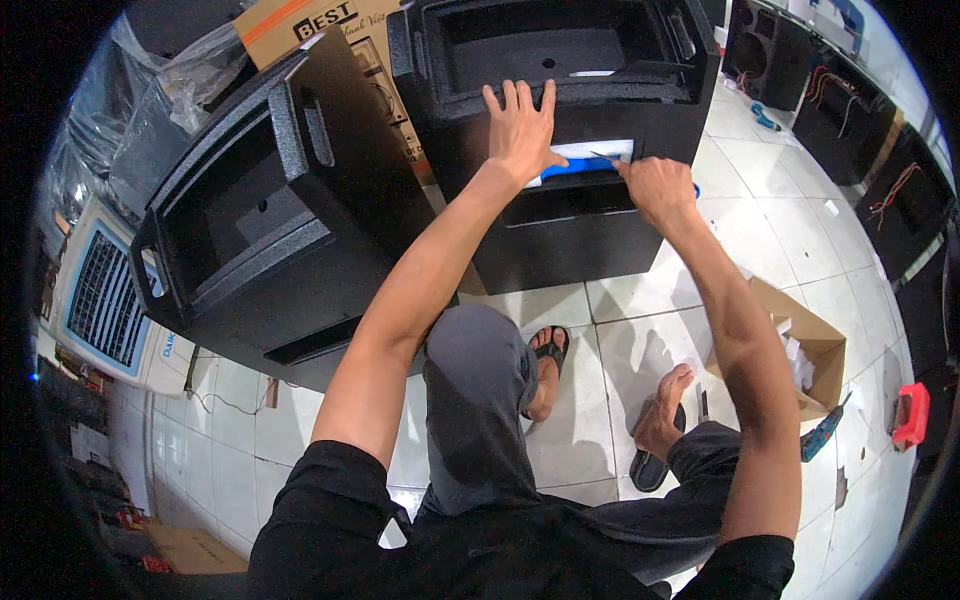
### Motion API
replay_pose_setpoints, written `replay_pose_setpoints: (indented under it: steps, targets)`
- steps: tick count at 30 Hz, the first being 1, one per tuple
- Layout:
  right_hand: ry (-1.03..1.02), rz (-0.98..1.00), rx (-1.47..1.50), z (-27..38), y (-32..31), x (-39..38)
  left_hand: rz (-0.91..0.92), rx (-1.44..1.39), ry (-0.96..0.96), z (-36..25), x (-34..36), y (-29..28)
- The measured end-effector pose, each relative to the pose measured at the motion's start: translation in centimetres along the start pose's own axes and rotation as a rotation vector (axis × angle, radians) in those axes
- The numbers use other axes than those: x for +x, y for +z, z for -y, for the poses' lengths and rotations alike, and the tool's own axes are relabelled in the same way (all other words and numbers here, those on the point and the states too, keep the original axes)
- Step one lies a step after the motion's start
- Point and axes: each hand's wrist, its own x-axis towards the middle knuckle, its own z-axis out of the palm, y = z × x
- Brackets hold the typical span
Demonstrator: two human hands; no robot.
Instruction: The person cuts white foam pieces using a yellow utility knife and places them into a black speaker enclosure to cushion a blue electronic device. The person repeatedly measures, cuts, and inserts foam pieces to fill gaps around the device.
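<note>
A black cabinet stands ahead of me, with a recessed opening in its top. My left hand is spread on the front panel, fingers up near the opening's edge and thumb beside a blue-and-white strip. This strip sits along the top of a slot in the panel. Closed, my right hand is at the strip's right end. From its fingers a thin pointed blade reaches over the strip. A blue end shows behind that hand, seemingly the tool's handle; most of the tool is hidden.
Another black cabinet stands at left, near a white air cooler. At right are an open cardboard box with white scraps, a power drill and a red object. Black speaker boxes line the far right.
</note>
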Motion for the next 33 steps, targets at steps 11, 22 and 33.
replay_pose_setpoints:
  steps: [11,22,33]
  targets:
    - [-0.332,-0.049,-0.055,-0.6,1.1,3.9,-0.063,0.005,0.141,0.2,1.9,2.4]
    - [-0.291,-0.093,-0.155,0.4,3.0,4.4,-0.248,-0.087,0.139,-0.6,1.7,2.3]
    - [-0.026,-0.095,-0.028,2.6,3.3,3.7,-0.394,-0.162,0.081,-1.4,3.0,3.5]
